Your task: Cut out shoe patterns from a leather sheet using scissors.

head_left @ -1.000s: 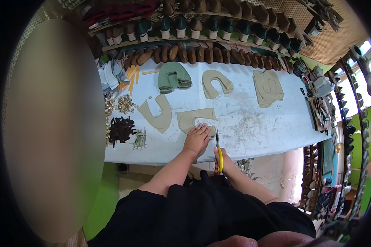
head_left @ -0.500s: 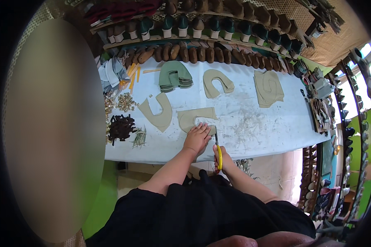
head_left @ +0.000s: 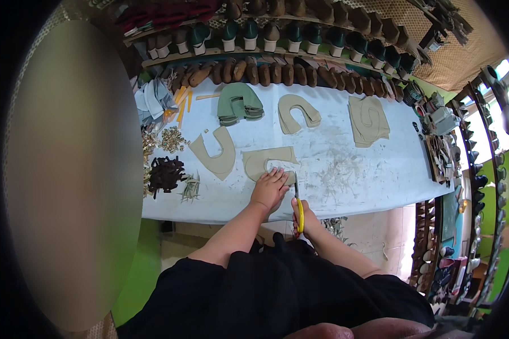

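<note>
A beige U-shaped flat piece [head_left: 255, 161], leather-like, lies at the near part of the table with its opening to the right. My left hand [head_left: 270, 188] rests on its lower arm, fingers stretched out and pressing down. My right hand [head_left: 307, 213] is closed round the yellow handles of a pair of scissors [head_left: 300, 216]. The dark blades point away from me, against the right end of that lower arm. Whether they are parted cannot be made out.
Other beige U-shaped pieces [head_left: 216, 156] and a green stack [head_left: 240, 101] lie on the white-covered table [head_left: 345, 169]. Dark strips [head_left: 165, 174], greenish trimmings [head_left: 190, 188] and small metallic bits [head_left: 173, 139] sit at left. Shoe lasts [head_left: 288, 74] line the back; shelves of shoes [head_left: 475, 186] stand right.
</note>
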A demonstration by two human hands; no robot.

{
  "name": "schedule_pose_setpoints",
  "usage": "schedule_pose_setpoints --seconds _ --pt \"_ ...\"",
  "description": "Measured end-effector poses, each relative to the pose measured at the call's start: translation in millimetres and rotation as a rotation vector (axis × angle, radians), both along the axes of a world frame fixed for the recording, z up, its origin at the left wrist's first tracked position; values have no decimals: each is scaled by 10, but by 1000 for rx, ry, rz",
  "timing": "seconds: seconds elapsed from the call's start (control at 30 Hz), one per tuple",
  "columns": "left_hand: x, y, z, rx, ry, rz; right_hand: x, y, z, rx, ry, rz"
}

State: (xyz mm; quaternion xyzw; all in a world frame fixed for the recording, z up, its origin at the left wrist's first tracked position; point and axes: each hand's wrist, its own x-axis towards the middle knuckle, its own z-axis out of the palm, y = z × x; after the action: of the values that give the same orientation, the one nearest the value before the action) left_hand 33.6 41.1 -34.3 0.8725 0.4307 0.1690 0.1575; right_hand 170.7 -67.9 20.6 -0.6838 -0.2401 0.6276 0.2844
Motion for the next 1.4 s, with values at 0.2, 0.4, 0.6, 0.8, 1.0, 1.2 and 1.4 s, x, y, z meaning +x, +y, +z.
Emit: schedule_pose_setpoints --seconds 0.2,0.4,0.6,0.8,1.0,1.2,1.4 --pt "3 8 -26 9 18 -8 0 -11 5 11 -23 12" --pt "10 -14 34 21 39 -17 5 -44 -55 26 -48 21" --pt "-16 -26 -6 35 45 -66 -14 -87 -100 50 -72 33" --pt "-36 -17 -91 62 3 -97 -71 -115 19 47 -72 15" --pt "-35 -11 -125 67 -8 -117 -100 -141 -23 55 -84 -20" --pt "-40 -18 -195 67 -60 -126 -128 -176 -37 75 -79 -37" --pt "-62 -20 -257 54 -150 -131 -125 -164 -90 56 -97 -69"
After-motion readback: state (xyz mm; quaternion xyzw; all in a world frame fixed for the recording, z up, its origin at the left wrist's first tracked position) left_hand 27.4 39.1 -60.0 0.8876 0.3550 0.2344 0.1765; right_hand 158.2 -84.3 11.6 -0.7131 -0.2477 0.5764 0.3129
